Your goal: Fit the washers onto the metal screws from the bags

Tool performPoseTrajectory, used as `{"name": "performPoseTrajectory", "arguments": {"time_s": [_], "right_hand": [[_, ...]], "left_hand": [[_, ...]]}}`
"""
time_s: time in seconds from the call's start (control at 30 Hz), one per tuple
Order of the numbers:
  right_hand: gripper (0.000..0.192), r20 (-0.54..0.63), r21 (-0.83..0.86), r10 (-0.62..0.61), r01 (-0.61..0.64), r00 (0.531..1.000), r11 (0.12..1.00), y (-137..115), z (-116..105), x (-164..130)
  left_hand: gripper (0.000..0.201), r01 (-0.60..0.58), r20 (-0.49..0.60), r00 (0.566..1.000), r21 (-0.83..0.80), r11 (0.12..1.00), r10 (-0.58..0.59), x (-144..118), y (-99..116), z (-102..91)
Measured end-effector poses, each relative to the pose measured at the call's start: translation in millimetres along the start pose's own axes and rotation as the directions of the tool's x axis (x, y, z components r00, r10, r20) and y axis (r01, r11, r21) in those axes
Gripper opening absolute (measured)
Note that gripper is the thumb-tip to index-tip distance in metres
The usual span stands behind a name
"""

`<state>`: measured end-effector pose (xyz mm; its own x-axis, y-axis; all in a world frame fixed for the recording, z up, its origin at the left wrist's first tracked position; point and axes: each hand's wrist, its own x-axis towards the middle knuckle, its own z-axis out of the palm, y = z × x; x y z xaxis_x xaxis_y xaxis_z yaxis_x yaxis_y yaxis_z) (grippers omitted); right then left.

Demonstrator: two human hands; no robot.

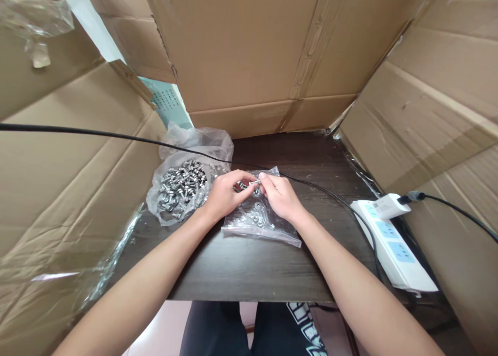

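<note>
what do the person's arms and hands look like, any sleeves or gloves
Both forearms are bare with no sleeves in view. The left hand and right hand wear no gloves, and no rings, watch or wristband can be seen.

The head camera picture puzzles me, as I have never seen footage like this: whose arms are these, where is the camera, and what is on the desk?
There is no machine here. The single picture comes from a camera worn on a person's head, looking forward and down, so the two bare arms reaching in from the bottom are that person's own. The left hand and right hand meet over a dark table, pinching a small metal screw between their fingertips. Under them lies a flat clear bag with a few washers in it. To the left sits an open plastic bag of screws. A white power strip lies on the right, and a black cable crosses the scene. Cardboard sheets wall in the table.
</note>
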<state>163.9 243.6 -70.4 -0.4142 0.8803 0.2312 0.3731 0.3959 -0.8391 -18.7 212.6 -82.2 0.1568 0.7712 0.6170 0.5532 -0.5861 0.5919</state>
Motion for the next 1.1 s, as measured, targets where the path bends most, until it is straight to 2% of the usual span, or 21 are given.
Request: {"name": "performPoseTrajectory", "arguments": {"time_s": [0.17,0.47,0.63,0.77,0.9,1.0,1.1], "right_hand": [[0.029,0.014,0.044,-0.046,0.046,0.999,0.998,-2,-1,0],[0.026,0.022,-0.023,-0.045,0.045,0.999,0.999,-1,-2,1],[0.036,0.065,-0.050,-0.013,0.016,0.998,0.999,0,-1,1],[0.041,0.025,-0.058,0.009,-0.007,1.000,0.998,0,-1,1],[0.030,0.020,-0.024,-0.031,0.032,0.999,0.999,0,0,1],[0.035,0.057,-0.031,-0.017,0.019,0.998,0.999,1,0,1],[0.039,0.040,-0.027,-0.002,0.003,0.999,1.000,1,0,1]], "left_hand": [[0.018,0.027,0.002,1.000,-0.018,0.999,-0.027,-1,-2,0.4],[0.017,-0.115,0.021,0.993,0.042,0.993,0.114,2,-7,-2.5],[0.018,-0.188,0.025,0.982,0.046,0.981,0.187,1,-9,-0.8],[0.018,-0.166,0.005,0.986,0.047,0.985,0.166,1,-10,-0.4],[0.017,-0.152,0.007,0.988,0.036,0.988,0.152,1,-10,-1.4],[0.017,-0.150,0.031,0.988,0.030,0.988,0.149,1,-10,-1.6],[0.017,-0.145,0.019,0.989,0.037,0.989,0.144,1,-10,-1.4]]}}
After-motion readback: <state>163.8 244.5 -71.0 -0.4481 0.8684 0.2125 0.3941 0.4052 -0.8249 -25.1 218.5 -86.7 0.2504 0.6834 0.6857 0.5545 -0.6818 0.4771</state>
